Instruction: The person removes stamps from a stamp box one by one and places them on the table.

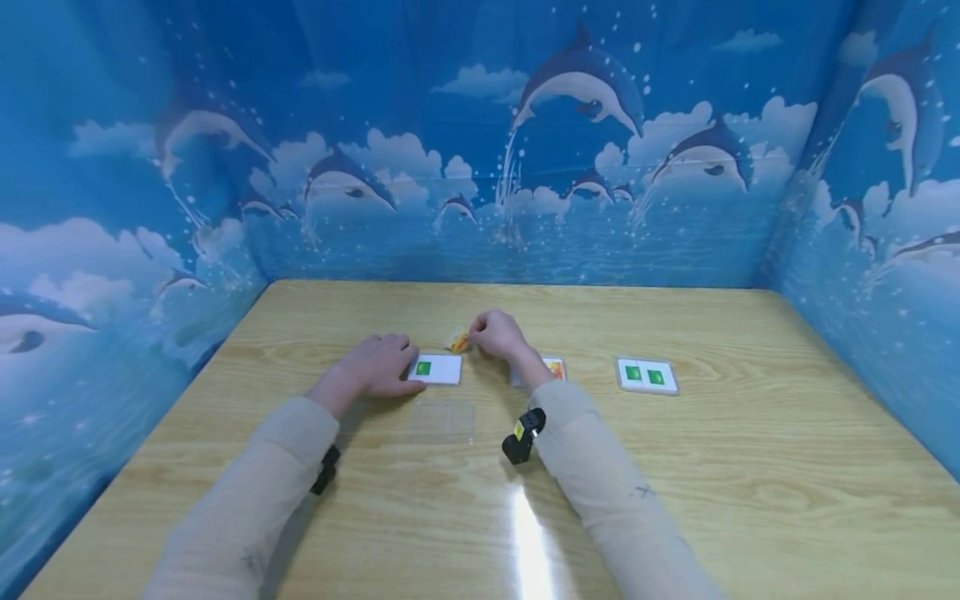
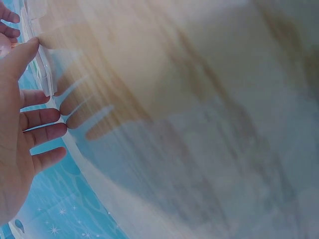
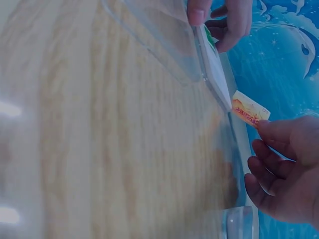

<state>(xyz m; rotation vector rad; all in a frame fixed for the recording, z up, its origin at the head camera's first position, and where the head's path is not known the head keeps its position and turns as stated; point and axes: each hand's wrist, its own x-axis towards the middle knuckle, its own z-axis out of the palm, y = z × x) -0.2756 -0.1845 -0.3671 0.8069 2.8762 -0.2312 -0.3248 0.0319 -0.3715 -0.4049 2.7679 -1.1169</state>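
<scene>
A flat white case with a green square [image 1: 423, 368] lies at the middle of the table. My left hand [image 1: 381, 365] holds its left end, thumb along the near edge and index finger at the far edge, other fingers spread out beyond. Between thumb and index finger, my right hand [image 1: 498, 335] pinches a small orange and white printed card [image 3: 250, 108] by one corner. That card is raised at a tilt just beyond the case's far right corner. In the right wrist view its lower corner overlaps the case's end [image 3: 217, 72]. The right hand's other fingers curl loosely.
Nearer me lies a clear plastic cover [image 1: 442, 422]. Another case with an orange print [image 1: 555, 368] is partly hidden behind the right wrist. Farther right sits a case with two green squares [image 1: 647, 377]. Dolphin-printed curtains [image 1: 480, 233] border the wooden table [image 1: 750, 467].
</scene>
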